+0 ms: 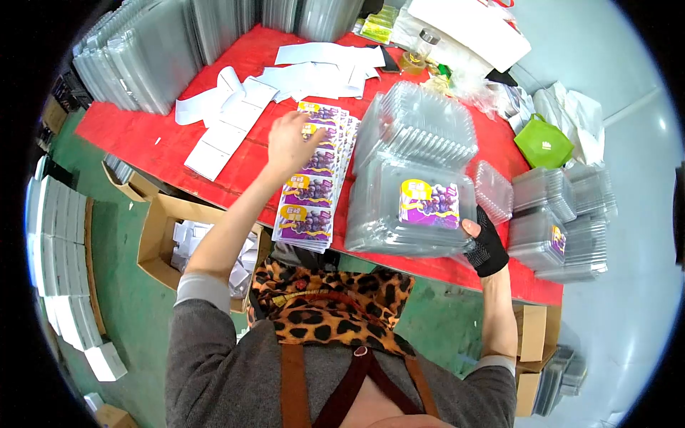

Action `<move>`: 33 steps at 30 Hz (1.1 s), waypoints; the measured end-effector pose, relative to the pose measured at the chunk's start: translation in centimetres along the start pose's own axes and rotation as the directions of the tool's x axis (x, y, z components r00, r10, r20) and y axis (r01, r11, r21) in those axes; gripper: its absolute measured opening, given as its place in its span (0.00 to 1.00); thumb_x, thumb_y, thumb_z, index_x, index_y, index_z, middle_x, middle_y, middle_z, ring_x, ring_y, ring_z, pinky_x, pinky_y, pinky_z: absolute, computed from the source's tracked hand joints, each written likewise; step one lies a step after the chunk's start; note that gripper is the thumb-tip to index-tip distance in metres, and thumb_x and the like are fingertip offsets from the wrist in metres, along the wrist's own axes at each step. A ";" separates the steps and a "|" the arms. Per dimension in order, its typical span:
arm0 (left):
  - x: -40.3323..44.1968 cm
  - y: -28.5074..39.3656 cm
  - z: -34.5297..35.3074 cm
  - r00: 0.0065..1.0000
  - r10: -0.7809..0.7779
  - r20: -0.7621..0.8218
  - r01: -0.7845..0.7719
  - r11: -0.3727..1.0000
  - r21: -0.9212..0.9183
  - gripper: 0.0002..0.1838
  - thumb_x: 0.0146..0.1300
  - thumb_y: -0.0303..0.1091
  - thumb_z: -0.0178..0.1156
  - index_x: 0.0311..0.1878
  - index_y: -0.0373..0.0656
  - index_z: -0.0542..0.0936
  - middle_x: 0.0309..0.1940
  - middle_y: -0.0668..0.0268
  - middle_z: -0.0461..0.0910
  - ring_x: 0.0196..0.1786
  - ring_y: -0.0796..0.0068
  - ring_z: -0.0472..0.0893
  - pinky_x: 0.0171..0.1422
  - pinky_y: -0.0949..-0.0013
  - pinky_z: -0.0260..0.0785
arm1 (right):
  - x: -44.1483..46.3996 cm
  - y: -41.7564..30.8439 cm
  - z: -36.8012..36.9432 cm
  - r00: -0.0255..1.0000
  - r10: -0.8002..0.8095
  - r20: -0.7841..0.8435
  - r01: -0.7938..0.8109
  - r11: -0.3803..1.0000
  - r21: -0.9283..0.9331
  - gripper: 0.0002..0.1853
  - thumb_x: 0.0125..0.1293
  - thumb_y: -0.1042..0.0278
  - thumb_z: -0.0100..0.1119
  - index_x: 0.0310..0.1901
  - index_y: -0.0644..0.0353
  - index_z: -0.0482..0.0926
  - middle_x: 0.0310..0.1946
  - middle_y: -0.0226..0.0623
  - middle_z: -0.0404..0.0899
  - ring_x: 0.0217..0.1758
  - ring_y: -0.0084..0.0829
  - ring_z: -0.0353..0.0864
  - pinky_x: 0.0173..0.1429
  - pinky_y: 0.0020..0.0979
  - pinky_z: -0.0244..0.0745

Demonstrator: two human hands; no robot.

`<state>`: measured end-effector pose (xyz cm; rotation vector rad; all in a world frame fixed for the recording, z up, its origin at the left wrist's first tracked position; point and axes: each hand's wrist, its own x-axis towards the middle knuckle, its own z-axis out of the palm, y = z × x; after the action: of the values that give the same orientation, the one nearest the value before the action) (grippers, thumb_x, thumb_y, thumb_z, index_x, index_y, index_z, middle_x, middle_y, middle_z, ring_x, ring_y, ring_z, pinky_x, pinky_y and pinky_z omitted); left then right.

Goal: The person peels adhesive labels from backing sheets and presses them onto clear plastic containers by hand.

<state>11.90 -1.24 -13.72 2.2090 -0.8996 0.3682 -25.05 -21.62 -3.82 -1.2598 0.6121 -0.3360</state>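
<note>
My left hand [291,145] is over the upper part of a stack of label sheets [305,222], its fingers apart. The labels are purple and yellow with a bunch of grapes. Before me on the table stands a stack of clear plastic containers [371,221]; a grape label [429,204] lies on the top one. My right hand [488,246], in a black fingerless glove, grips the right edge of this stack, thumb on top and the other fingers largely hidden. Behind it rises another pile of clear containers [428,125].
Several labelled and plain container stacks [546,192] stand at the red table's [157,146] right end. Tall stacks of clear plastic [153,60] line the far left. White papers [232,118], a glass jar [421,51] and a green bag [544,143] lie around. An open carton [163,250] sits below left.
</note>
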 end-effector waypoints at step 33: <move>-1.1 6.4 -9.9 0.771 -0.034 0.636 0.620 0.266 -0.738 0.14 0.72 0.35 0.61 0.54 0.35 0.81 0.43 0.63 0.87 0.41 0.80 0.86 0.46 0.74 0.78 | -1.2 10.2 -31.5 0.711 0.113 -0.694 -0.186 0.982 -0.031 0.22 0.66 0.53 0.66 0.54 0.61 0.82 0.47 0.38 0.85 0.50 0.35 0.84 0.56 0.38 0.79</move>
<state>6.66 3.11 -4.02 1.2398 -0.5562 -0.8689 -45.81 -42.61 -18.81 -1.1477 1.3875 -0.6602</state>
